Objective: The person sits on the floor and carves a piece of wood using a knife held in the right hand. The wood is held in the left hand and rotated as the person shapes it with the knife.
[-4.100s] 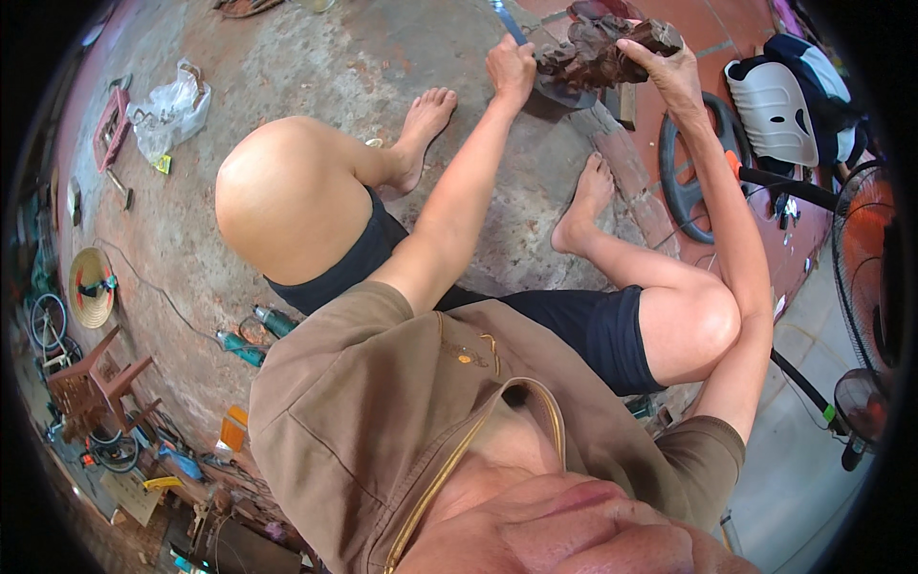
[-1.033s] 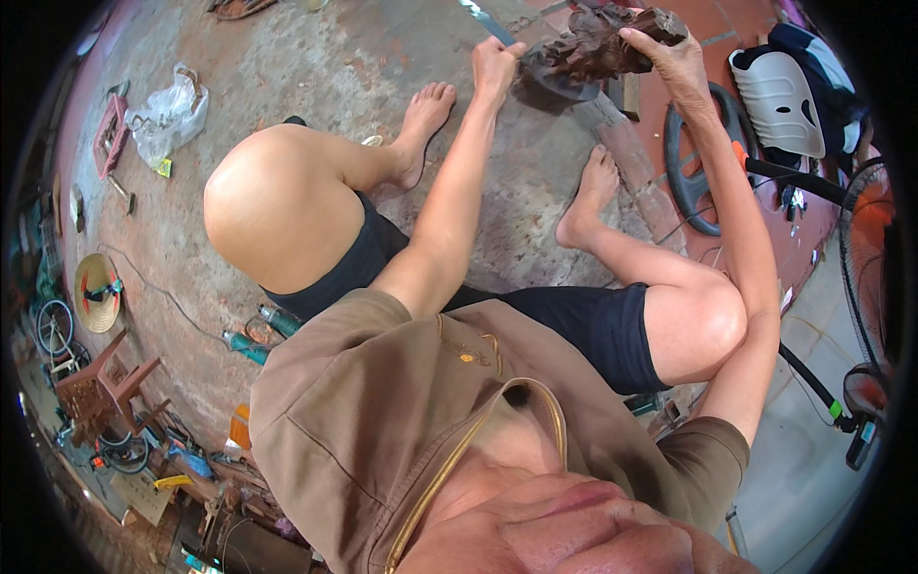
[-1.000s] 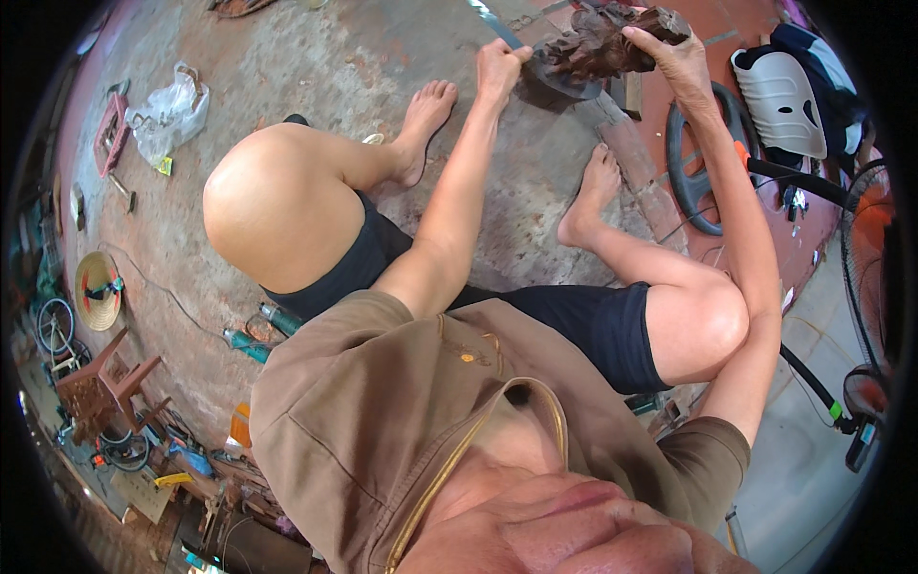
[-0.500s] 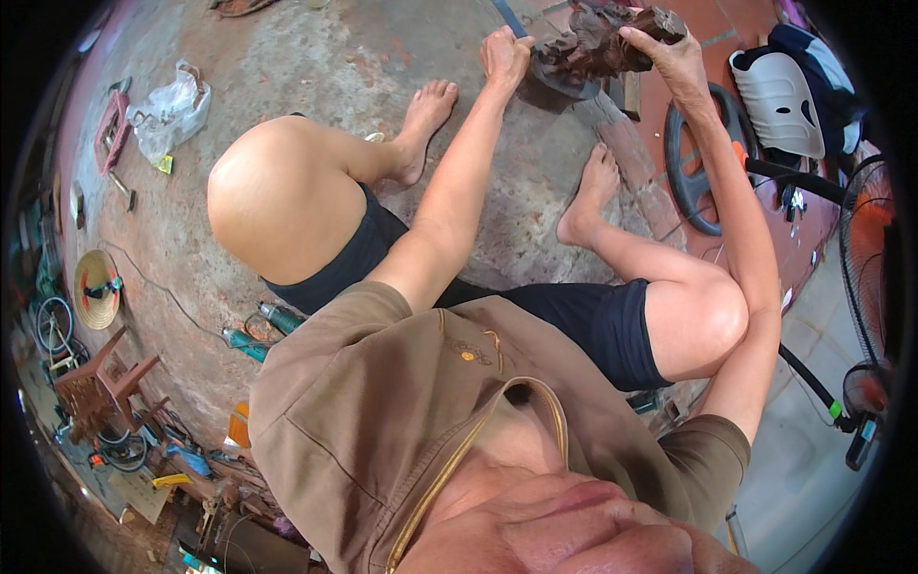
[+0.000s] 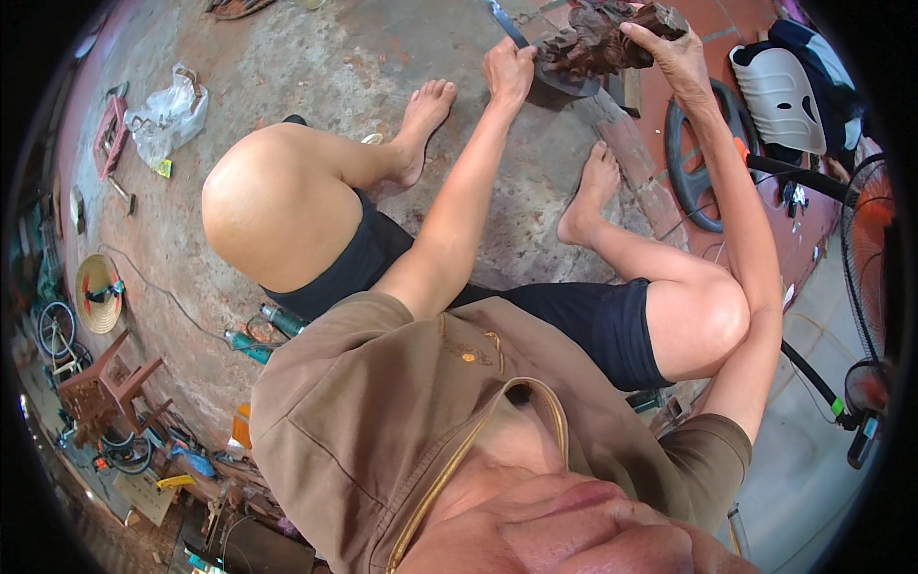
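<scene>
We record the left hand (image 5: pixel 509 72) at the top of the view, its fingers closed round a narrow flat tool (image 5: pixel 504 21) that runs up and away toward the upper edge. The right hand (image 5: pixel 681 69) has hold of the near right end of a dark brown carving (image 5: pixel 595 50); its thumb presses the side toward us and the fingers are only partly open, wrapped round the far side, where we cannot see them fully. The carving lies between the two hands, roughly crosswise, its surface deeply cut and uneven. We cannot tell whether the tool touches it.

Beneath the carving we note a dark rounded block (image 5: pixel 564 96), with a small wooden piece (image 5: pixel 628 93) just to the right. Both feet stand bare on the worn grey floor (image 5: pixel 325 57), the right one near a brick edge (image 5: pixel 636 177).

Further right, we list a dark wheel-shaped ring (image 5: pixel 680 187) on red tiles, a white slotted shell (image 5: pixel 776 91) and a fan (image 5: pixel 865 268). To the left we list a clear plastic bag (image 5: pixel 164 124) just beside a pink tray (image 5: pixel 108 139), a straw hat (image 5: pixel 98 314), a brown plastic seat (image 5: pixel 117 383) and green power tools (image 5: pixel 280 320) near the person's hip
</scene>
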Tool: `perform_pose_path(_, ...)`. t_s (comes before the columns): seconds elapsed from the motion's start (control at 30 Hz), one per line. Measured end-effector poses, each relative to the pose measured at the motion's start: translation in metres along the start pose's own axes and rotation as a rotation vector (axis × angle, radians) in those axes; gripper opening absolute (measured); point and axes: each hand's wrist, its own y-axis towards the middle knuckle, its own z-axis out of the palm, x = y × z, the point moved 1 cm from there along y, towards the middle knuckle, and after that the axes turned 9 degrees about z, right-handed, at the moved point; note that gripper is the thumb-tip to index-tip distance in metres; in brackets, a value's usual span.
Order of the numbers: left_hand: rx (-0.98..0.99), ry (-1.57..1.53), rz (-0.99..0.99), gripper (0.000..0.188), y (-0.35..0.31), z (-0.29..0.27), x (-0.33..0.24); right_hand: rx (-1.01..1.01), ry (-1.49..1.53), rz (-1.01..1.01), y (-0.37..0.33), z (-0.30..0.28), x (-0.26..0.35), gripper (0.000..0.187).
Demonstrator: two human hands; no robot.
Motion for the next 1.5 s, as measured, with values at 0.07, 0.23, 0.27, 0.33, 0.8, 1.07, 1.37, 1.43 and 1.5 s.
perform_pose_path(0.07,-0.022,0.039,0.017,0.023,0.008,0.001,-0.002,0.007,-0.011,0.002,-0.001,0.0,0.002,0.038)
perform_pose_path(0.23,-0.165,0.018,0.031,0.025,0.017,0.003,0.013,0.022,-0.029,-0.026,0.003,-0.001,0.001,0.037)
perform_pose_path(0.27,-0.163,-0.111,-0.047,0.024,0.015,0.004,0.025,0.034,-0.029,-0.025,0.003,-0.001,0.0,0.036)
perform_pose_path(0.33,-0.154,-0.368,-0.203,0.021,0.011,0.002,0.043,0.027,-0.021,-0.017,0.002,0.0,0.001,0.037)
perform_pose_path(0.8,-0.08,-0.017,-0.063,0.028,0.013,0.004,0.016,0.02,0.008,-0.02,-0.002,0.0,0.001,0.043)
perform_pose_path(1.07,0.015,-0.303,-0.273,0.018,-0.011,-0.009,-0.008,0.005,0.046,-0.048,0.001,-0.004,-0.006,0.039)
perform_pose_path(1.37,-0.076,-0.066,-0.066,0.018,0.007,0.003,0.028,0.028,0.007,-0.232,-0.008,0.007,0.018,0.065)
perform_pose_path(1.43,-0.108,-0.087,-0.066,0.021,0.006,0.005,0.035,0.106,-0.024,-0.249,-0.009,0.005,0.024,0.059)
perform_pose_path(1.5,-0.085,-0.395,-0.193,0.021,0.007,0.003,0.033,0.16,-0.179,-0.325,-0.008,0.0,0.032,0.053)
